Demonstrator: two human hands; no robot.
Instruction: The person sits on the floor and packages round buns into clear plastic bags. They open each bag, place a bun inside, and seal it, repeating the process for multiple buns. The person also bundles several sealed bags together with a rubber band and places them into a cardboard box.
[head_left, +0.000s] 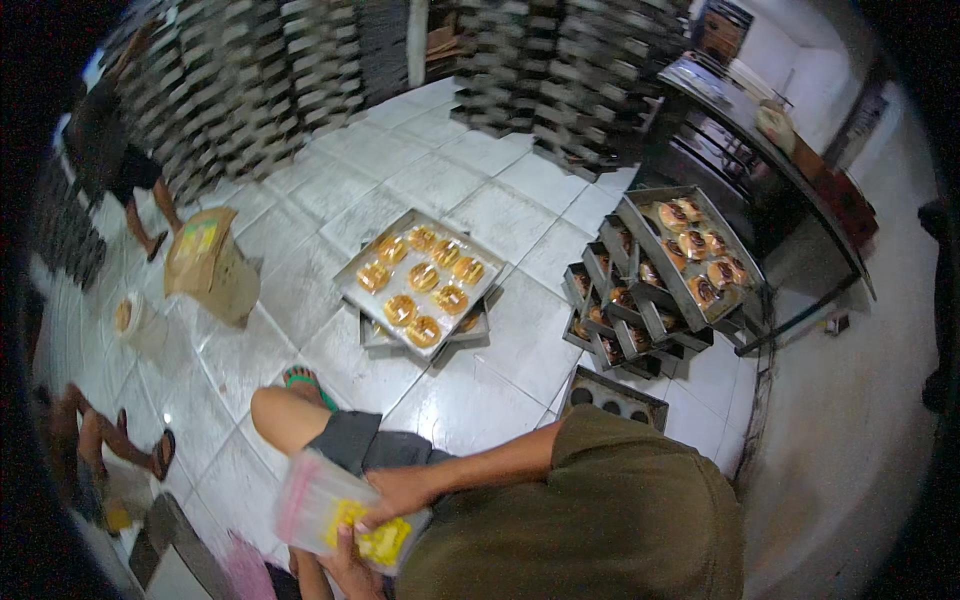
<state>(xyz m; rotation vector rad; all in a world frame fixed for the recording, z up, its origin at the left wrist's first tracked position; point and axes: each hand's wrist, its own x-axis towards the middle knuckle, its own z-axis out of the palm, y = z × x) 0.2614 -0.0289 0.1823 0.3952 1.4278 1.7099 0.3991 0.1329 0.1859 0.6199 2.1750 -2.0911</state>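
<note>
A clear plastic bag (319, 506) with a pink band along one end is held low in front of my body. Bright yellow patches (386, 541) show at its other end; whether they are contents or print I cannot tell. My right hand (397, 495) reaches across from above and grips the bag near the yellow part. From below, my left hand (351, 564) holds the same bag, its fingers partly hidden by the bag and the frame's lower edge. The bag is blurred.
On the tiled floor, a metal tray (382, 279) of glazed buns tops another tray. Stacked trays (645, 300) of dark-topped buns stand right, beside a dark table (780, 176). A large sack (210, 270), a small sack (142, 322) and two other people (112, 135) are left. Tall stacks (247, 90) line the back.
</note>
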